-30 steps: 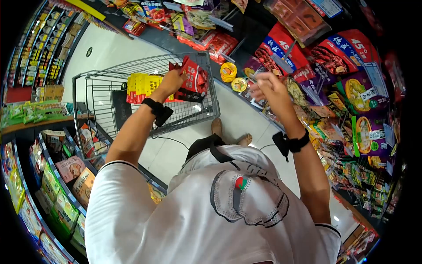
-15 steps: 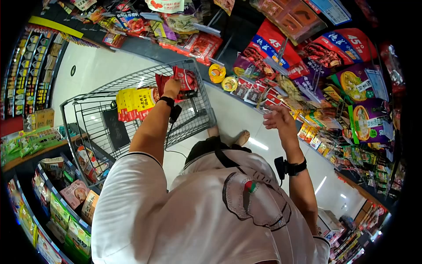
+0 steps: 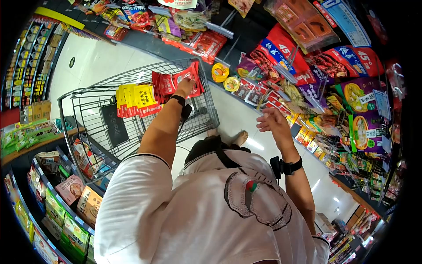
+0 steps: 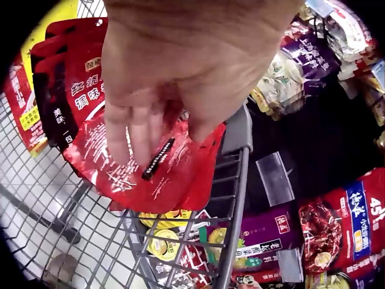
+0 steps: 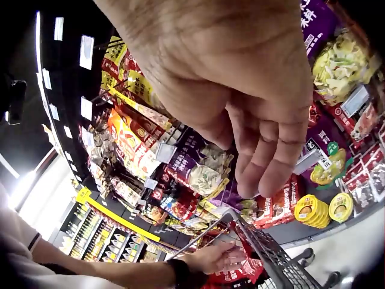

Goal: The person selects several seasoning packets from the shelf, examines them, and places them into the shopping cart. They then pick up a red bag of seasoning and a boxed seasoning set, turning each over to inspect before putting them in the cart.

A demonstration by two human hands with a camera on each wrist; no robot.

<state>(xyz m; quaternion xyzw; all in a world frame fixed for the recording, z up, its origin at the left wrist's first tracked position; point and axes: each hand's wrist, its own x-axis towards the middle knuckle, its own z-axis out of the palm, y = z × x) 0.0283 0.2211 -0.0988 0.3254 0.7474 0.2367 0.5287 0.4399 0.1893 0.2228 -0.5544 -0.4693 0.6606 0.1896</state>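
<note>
In the head view, my left hand [image 3: 187, 87] is over the red seasoning packets [image 3: 166, 84] in a wire shopping cart [image 3: 94, 90]. The left wrist view has its fingers lying fairly straight across the face of the front red packet [image 4: 102, 171], with the thumb to the right. Other red packets [image 4: 81, 78] overlap behind it. Yellow packets [image 3: 143, 97] lie in a fanned row beside them. My right hand [image 3: 277, 124] hovers in front of the shelf goods, fingers loosely bent and nothing in them.
Hanging bags on hooks, among them purple bags [image 3: 361, 132] and red bags [image 3: 274, 50], line the rack at right. Round yellow tubs [image 3: 220, 72] stand at the shelf edge. A shelf of boxes and packs [image 3: 72, 191] borders the cart on the left.
The dark red packets my left hand gripped now lie beside the yellow ones, and that hand has moved right onto another red packet. My right hand has drawn back from the shelf.
</note>
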